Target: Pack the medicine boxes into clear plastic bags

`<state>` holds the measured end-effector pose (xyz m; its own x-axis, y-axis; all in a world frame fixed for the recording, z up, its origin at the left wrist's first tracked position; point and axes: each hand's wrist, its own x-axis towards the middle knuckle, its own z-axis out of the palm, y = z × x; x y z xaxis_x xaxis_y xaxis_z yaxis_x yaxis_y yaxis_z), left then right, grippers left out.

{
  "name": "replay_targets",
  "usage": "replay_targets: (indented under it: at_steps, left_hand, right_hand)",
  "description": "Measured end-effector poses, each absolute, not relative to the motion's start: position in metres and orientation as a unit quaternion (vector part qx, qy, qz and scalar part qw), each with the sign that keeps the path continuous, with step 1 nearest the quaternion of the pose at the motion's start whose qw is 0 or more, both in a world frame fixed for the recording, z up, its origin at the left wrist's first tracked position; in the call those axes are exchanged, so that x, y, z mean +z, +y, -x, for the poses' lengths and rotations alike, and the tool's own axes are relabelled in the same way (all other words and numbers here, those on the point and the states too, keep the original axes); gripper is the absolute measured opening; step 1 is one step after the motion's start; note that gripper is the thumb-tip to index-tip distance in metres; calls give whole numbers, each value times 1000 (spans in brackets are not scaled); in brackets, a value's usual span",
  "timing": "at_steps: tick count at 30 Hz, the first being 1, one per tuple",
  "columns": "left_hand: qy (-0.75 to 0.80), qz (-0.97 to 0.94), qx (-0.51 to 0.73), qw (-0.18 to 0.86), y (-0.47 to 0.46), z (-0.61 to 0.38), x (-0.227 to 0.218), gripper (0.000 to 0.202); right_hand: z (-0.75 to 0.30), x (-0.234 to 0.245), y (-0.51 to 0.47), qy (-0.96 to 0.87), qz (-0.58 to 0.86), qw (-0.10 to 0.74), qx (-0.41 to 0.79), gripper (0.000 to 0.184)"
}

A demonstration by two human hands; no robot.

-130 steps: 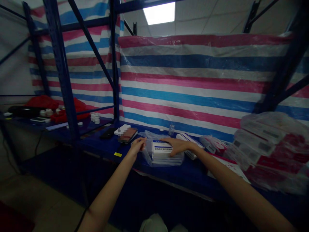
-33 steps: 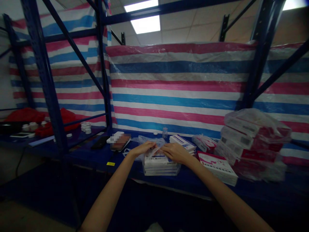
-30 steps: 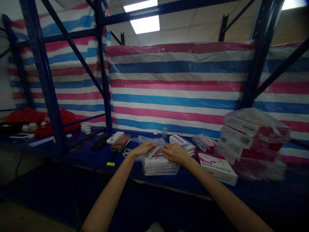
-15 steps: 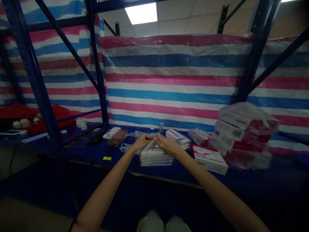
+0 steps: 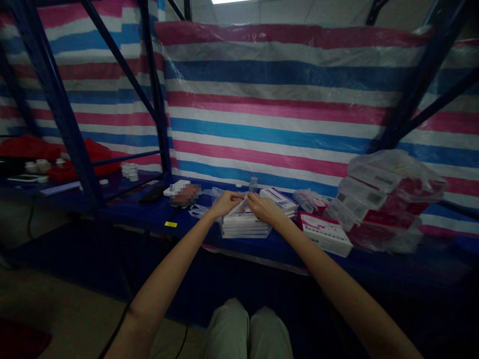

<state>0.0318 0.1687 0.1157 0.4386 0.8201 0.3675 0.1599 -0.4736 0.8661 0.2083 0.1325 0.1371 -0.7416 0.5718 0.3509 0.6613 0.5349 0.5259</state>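
My left hand (image 5: 226,204) and my right hand (image 5: 265,208) are close together, fingers closed in a pinch. Between them they grip a thin, translucent plastic bag (image 5: 239,205), pulled up to a peak. It lies over or around a stack of flat white boxes (image 5: 245,230); which of the two is hard to make out. Behind my fingers stands a small clear glass jar (image 5: 253,184). To the right of my right hand are more white and blue boxes (image 5: 279,198). Loose clear plastic (image 5: 200,211) lies left of my left hand.
Pink-and-white boxes (image 5: 325,233) and a tall plastic-wrapped stack of boxes (image 5: 385,197) stand at right. Leftward lie a yellow label (image 5: 171,224), a black flat object (image 5: 152,194) and white bottles (image 5: 129,171). A blue rack post (image 5: 62,109) rises at left, before striped sheeting (image 5: 262,109).
The view has tilted downward, so the shelf and its things sit higher or shifted in the picture. Both hands keep their pinch on the plastic bag over the boxes, with only slight movement.
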Motion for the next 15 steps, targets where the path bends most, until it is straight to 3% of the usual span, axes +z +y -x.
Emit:
replay_targets:
  at_steps: [2,6,15]
  left_hand:
    - [322,-761,438,354,166,-34,116,22]
    - [309,-800,434,277,162,-33,118,33]
    - [298,-814,402,295,156,-32,119,32]
  right_hand:
    - [-210,136,134,-875,348,70,-330,32]
    - [-213,134,137,-879,333,68,-334,29]
    - [-219,136,139,-887,308,55,-339,22]
